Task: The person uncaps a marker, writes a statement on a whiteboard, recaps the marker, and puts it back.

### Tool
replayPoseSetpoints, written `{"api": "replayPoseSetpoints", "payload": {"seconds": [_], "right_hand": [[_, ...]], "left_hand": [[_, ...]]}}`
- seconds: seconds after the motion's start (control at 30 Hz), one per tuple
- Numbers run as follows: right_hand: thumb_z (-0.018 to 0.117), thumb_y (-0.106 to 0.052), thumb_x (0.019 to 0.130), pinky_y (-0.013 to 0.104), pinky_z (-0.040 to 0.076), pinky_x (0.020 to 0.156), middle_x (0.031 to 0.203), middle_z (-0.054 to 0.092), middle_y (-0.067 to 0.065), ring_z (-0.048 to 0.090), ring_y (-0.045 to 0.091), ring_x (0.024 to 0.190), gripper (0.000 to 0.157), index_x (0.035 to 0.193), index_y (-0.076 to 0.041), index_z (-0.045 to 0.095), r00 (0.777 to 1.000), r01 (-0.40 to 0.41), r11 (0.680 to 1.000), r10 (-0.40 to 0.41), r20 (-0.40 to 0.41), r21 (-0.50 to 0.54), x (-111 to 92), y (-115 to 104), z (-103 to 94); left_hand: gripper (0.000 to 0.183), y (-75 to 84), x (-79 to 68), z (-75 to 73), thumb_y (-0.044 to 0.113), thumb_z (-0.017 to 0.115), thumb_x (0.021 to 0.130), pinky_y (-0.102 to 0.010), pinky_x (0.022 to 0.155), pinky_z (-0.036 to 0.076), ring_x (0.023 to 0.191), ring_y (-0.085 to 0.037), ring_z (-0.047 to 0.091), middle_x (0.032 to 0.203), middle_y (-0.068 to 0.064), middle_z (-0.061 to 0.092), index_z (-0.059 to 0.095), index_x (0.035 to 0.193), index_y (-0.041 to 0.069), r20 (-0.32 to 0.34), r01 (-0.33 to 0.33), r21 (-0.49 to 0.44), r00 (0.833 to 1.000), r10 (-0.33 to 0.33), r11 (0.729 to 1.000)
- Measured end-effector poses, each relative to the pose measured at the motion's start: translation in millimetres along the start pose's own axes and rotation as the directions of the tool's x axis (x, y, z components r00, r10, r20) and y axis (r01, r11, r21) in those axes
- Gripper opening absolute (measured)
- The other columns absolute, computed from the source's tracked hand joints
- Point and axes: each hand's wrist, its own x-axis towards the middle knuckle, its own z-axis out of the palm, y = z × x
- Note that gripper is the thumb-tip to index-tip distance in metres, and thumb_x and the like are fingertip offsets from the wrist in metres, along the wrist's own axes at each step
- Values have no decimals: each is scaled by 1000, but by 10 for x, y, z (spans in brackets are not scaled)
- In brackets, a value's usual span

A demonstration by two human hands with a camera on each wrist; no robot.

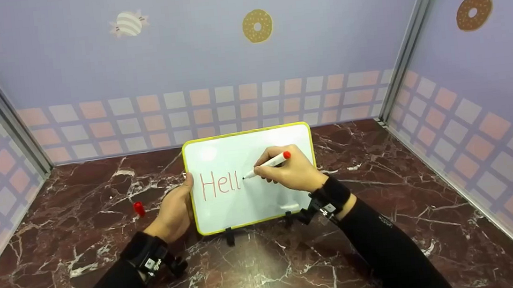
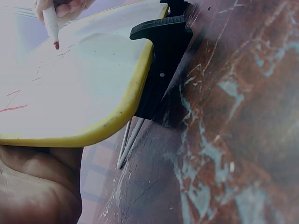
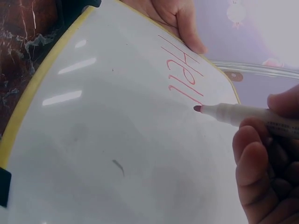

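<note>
A whiteboard (image 1: 244, 211) with a yellow rim stands tilted back on black feet, with "Hell" written on it in red. My left hand (image 1: 176, 213) grips its left edge, thumb at the front rim and the other fingers mostly hidden behind. In my right hand (image 1: 292, 171) a white marker (image 1: 273, 161) with a red end is pinched between thumb and fingers. The right wrist view shows the marker's dark red tip (image 3: 198, 108) right beside the last "l", close over the board's surface. A short dark streak (image 3: 118, 166) marks the board lower down.
A red marker cap (image 1: 139, 209) lies on the dark red marbled table (image 1: 269, 274), left of my left hand. Thin support legs (image 2: 129, 142) show behind the board. Patterned walls (image 1: 211, 63) enclose the table at the back and both sides.
</note>
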Motion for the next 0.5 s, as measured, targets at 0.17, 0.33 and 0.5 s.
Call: {"api": "replayPoseSetpoints", "payload": {"seconds": [0.17, 0.33, 0.5], "right_hand": [[81, -8, 98, 22, 54, 54, 77, 76, 12, 67, 22, 62, 9, 97, 1, 81, 1000, -2, 1000, 3, -7, 11, -1, -8, 5], [80, -6, 98, 22, 54, 53, 76, 75, 9, 67, 30, 61, 7, 96, 1, 80, 1000, 8, 1000, -7, -19, 15, 1, 1, 3], [80, -4, 98, 22, 54, 52, 75, 75, 7, 67, 32, 60, 6, 96, 2, 80, 999, 20, 1000, -20, -27, 16, 3, 6, -5]], "left_hand": [[74, 2, -3, 4, 56, 32, 120, -47, 101, 62, 117, -30, 74, 127, -15, 76, 54, 153, -6, -17, -1, 7, 1000, 1, 1000], [71, 5, -2, 12, 53, 32, 120, -47, 100, 62, 116, -30, 74, 126, -15, 76, 55, 153, -6, -31, 0, 10, 1000, 1, 1000], [71, 5, 1, 9, 53, 33, 120, -47, 101, 62, 116, -30, 74, 127, -15, 77, 55, 153, -6, -34, 0, 9, 999, 0, 1000]]}}
